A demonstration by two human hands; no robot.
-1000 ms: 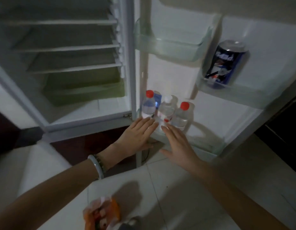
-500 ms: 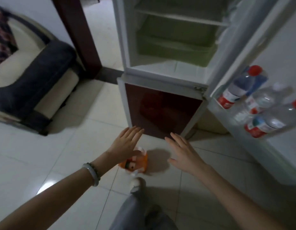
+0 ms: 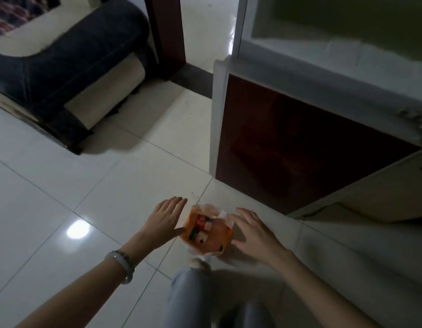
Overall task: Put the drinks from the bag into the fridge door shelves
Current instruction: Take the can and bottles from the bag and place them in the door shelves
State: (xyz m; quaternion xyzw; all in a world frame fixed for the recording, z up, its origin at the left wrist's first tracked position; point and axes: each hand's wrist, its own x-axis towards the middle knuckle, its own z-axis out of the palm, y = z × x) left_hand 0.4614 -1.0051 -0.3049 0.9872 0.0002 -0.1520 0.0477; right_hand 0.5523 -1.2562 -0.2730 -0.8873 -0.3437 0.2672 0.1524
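Observation:
An orange plastic bag (image 3: 219, 243) stands open on the pale floor tiles, with a few small drinks (image 3: 200, 229) showing inside. My left hand (image 3: 163, 220) hovers flat at the bag's left side, fingers straight, thumb near its edge. On the bag's right side is my right hand (image 3: 251, 232), fingers spread and holding nothing. The fridge (image 3: 300, 143) rises at the right, its lower dark red door closed. The upper compartment is open, and the door shelves are out of view.
A dark and cream sofa (image 3: 63, 67) stands at the upper left. A dark red door frame (image 3: 167, 36) stands behind it beside the fridge. My knee in grey trousers (image 3: 191, 297) is just below the bag. Bare floor tiles spread to the left.
My view swung from the fridge door shelves down to the floor. Both hands left the bottles on the door shelf and came down to either side of the orange bag.

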